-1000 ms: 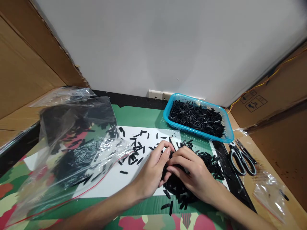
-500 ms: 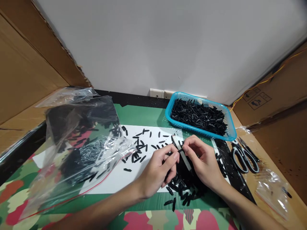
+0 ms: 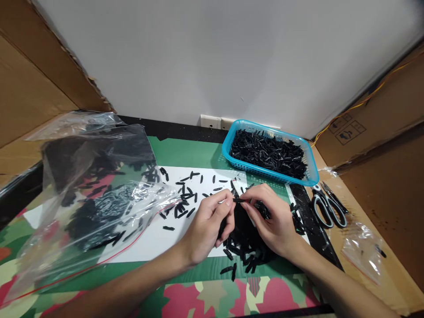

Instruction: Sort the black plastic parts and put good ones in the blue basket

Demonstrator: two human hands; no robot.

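Observation:
Between my two hands is a small black piece (image 3: 238,200), pinched at one end by each. My left hand (image 3: 211,223) is closed, thumb against forefinger. My right hand (image 3: 270,216) grips the other end with thumb and fingertips. Under and behind the hands lies a dark heap of black pieces (image 3: 243,247), partly hidden by them. A pale strip (image 3: 237,187) shows just behind the fingers. More black pieces (image 3: 188,194) are scattered over the white sheet (image 3: 149,247) to the left.
A blue basket (image 3: 228,155) full of black pieces stands at the back right. Scissors (image 3: 327,207) and a small clear bag (image 3: 362,251) lie on the right. On the left rests a large clear bag (image 3: 99,212) with black pieces. Cardboard stands at both sides.
The view has shifted slightly, so things sit further left and higher. The black piece now stretches visibly between my fingertips, and less of the pale strip shows.

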